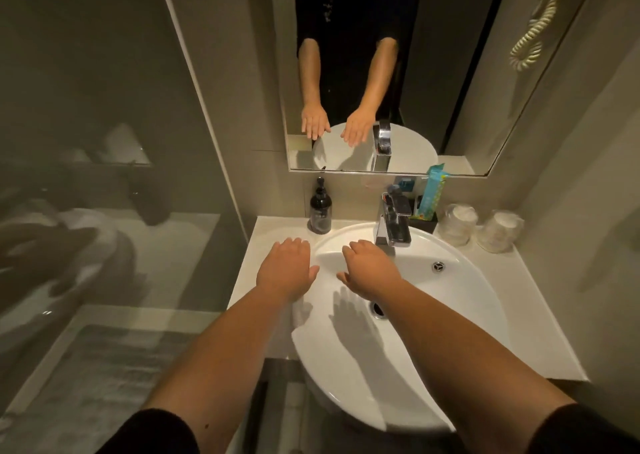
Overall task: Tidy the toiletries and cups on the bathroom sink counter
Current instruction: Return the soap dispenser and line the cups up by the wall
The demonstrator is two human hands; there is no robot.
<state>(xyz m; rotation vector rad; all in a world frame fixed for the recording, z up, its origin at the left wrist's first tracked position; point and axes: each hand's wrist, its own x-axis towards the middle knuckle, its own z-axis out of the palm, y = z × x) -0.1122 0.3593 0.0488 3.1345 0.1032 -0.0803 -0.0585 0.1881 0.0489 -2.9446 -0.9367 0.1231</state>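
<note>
Both hands hover over the white sink (460, 280) with palms down and fingers loosely extended, holding nothing: the left hand (287, 270) hangs above the basin's rim at about 10 o'clock from the drain, the right hand (369, 270) just beside it over the bowl, short of the chrome tap (393, 223). The two hands are a little apart and touch neither each other nor any item. The things to be tidied all stand along the back of the table (519, 297). A dark pump bottle (320, 211) stands upright at 11 o'clock, on the table just beyond the left hand. Behind the tap, at about 1 o'clock, a small black holder (424, 223) carries a turquoise packet (431, 193) leaning upright against the mirror's lower edge, with a few smaller toiletries crowded beside it that are too hidden to name. Farther along, at 2 o'clock, two wrapped cups (459, 223) and (500, 230) sit side by side near the wall, apparently upside down, though the wrapping makes that hard to judge. Judging from how things lie, the work looks either not begun or very nearly finished: everything already stands in a fairly orderly row at the back and nothing is in hand. What may remain is straightening the packet and the small items in the holder, and perhaps squaring the cups and bottle against the wall.
</note>
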